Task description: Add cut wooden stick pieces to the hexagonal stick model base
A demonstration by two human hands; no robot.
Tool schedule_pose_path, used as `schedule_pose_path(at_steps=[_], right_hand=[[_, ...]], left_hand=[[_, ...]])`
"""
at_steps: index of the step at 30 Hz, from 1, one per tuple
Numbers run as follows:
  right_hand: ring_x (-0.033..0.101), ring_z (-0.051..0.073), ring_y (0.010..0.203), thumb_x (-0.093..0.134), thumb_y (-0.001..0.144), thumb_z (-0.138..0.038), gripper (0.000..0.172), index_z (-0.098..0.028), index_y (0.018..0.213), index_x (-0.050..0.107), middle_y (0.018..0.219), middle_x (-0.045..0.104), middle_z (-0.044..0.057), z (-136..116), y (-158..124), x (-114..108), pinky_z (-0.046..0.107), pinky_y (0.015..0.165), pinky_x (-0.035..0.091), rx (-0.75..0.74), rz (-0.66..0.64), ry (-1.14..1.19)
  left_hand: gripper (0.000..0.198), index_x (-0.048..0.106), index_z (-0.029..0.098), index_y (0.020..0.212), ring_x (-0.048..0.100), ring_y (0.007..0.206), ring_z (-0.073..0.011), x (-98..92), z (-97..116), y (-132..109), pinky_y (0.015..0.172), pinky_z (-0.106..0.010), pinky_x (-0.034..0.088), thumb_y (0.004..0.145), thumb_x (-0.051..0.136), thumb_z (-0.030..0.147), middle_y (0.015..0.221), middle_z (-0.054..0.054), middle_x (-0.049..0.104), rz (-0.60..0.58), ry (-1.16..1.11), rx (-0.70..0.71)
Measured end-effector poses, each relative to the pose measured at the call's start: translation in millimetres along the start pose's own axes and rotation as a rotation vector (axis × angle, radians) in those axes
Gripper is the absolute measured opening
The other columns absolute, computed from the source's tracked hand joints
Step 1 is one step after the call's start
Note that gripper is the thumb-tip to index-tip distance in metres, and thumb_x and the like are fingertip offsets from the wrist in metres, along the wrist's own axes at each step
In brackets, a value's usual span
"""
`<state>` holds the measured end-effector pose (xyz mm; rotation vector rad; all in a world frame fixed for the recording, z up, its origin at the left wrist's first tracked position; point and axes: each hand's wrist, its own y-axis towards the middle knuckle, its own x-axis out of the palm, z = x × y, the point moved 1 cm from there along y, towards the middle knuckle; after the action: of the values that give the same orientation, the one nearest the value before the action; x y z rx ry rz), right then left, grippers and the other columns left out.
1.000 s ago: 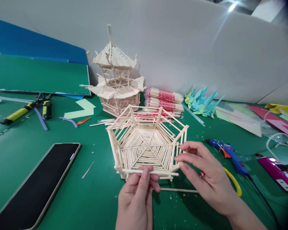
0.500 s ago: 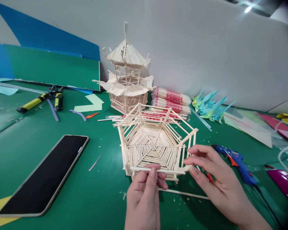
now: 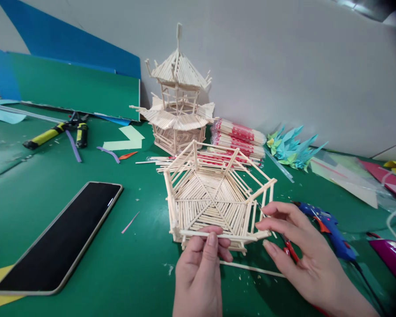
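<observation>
A hexagonal tray built of thin wooden sticks [image 3: 214, 193] rests on the green mat. My left hand [image 3: 201, 268] pinches a loose wooden stick [image 3: 218, 235] laid along the tray's near rim. My right hand [image 3: 303, 255] is at the tray's near right corner, thumb and forefinger closed on the end of that stick where it meets the corner post. Another loose stick [image 3: 251, 267] lies on the mat just under my hands.
A finished stick pagoda [image 3: 178, 101] stands behind the tray, beside wrapped chopstick bundles [image 3: 239, 141]. A blue glue gun [image 3: 326, 224] lies right, a phone [image 3: 62, 237] left, yellow-handled cutters [image 3: 56, 132] far left. Folded paper cranes [image 3: 293, 147] sit at the back right.
The view has drifted left and down, so everything sits further right in the picture. My hands keep the same hold on the stick at the tray's near rim.
</observation>
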<state>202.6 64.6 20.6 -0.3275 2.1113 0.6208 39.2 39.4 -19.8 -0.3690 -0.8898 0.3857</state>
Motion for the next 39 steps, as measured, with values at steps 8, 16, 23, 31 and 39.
schedule_pose_path(at_steps=[8, 16, 23, 31, 39], right_hand=[[0.046, 0.018, 0.104, 0.052, 0.079, -0.013, 0.028, -0.026, 0.104, 0.051, 0.117, 0.037, 0.005, 1.6, -2.1, 0.2, 0.030, 0.086, 0.041, 0.020, -0.029, 0.029], [0.046, 0.017, 0.102, 0.052, 0.079, -0.013, 0.027, -0.026, 0.104, 0.049, 0.116, 0.037, 0.005, -0.3, 0.1, 0.4, 0.030, 0.085, 0.041, 0.007, -0.020, 0.061], [0.046, 0.018, 0.101, 0.052, 0.079, -0.014, 0.026, -0.026, 0.101, 0.050, 0.115, 0.037, 0.005, 0.0, -0.6, 1.4, 0.031, 0.084, 0.042, 0.011, -0.005, 0.071], [0.047, 0.018, 0.101, 0.051, 0.080, -0.014, 0.026, -0.026, 0.103, 0.050, 0.115, 0.037, 0.005, -1.5, -0.4, 2.3, 0.032, 0.085, 0.042, 0.035, 0.001, 0.087], [0.048, 0.019, 0.104, 0.051, 0.080, -0.016, 0.026, -0.026, 0.104, 0.051, 0.117, 0.038, 0.005, 2.9, -6.0, 4.1, 0.030, 0.082, 0.046, 0.013, 0.016, 0.038]], left_hand=[[0.017, 0.069, 0.014, 0.072, 0.056, 0.057, -0.0081, -0.1, 1.2, -1.1, 0.056, -0.016, 0.046, 0.061, 0.076, 0.025, 0.063, -0.002, 0.064, -0.012, -0.012, -0.010], [0.018, 0.069, 0.013, 0.075, 0.057, 0.059, -0.0093, -3.5, 2.1, -0.6, 0.060, -0.018, 0.047, 0.063, 0.075, 0.027, 0.065, -0.003, 0.066, -0.028, 0.021, -0.004], [0.019, 0.070, 0.013, 0.074, 0.057, 0.057, -0.0096, -2.7, 4.2, -0.7, 0.058, -0.019, 0.047, 0.062, 0.075, 0.025, 0.065, -0.004, 0.066, -0.019, 0.060, -0.024], [0.018, 0.070, 0.012, 0.074, 0.056, 0.057, -0.0099, -2.3, 4.7, -1.9, 0.058, -0.020, 0.047, 0.062, 0.075, 0.025, 0.064, -0.005, 0.066, -0.043, 0.067, -0.027], [0.014, 0.070, 0.012, 0.075, 0.056, 0.058, -0.0101, -1.4, 5.8, -0.6, 0.059, -0.020, 0.046, 0.066, 0.072, 0.023, 0.065, -0.005, 0.066, -0.057, 0.071, -0.026]])
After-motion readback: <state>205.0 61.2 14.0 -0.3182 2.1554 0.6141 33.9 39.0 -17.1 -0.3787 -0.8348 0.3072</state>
